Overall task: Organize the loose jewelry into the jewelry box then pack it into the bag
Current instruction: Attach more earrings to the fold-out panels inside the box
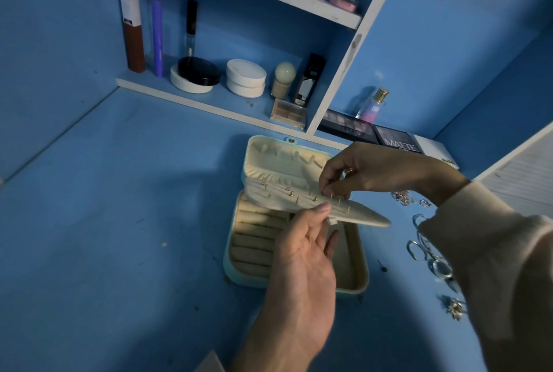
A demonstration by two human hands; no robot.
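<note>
A blue desk (119,222) lies wide and bare to the left and near side, hemmed at the far edge by a white shelf (209,102) of cosmetics. The pale-blue jewelry box (353,276) sits open at centre, cream-lined with ring rolls, its long axis running near to far and its lid (269,150) standing up at the far end. A cream earring panel (368,220) is raised above the tray, its length running left to right across the box, with post ends poking from its near face. The left hand (302,255) pinches the panel's near edge, thumb on top, fingers beneath. The right hand (374,171) comes over from the right, fingertips pinched on a stud (331,193) at the panel. Loose jewelry (428,255), silver rings and chains, lies on the desk just right of the box, partly under the sleeve. Gold earrings (291,192) sit in the panel's left half
</note>
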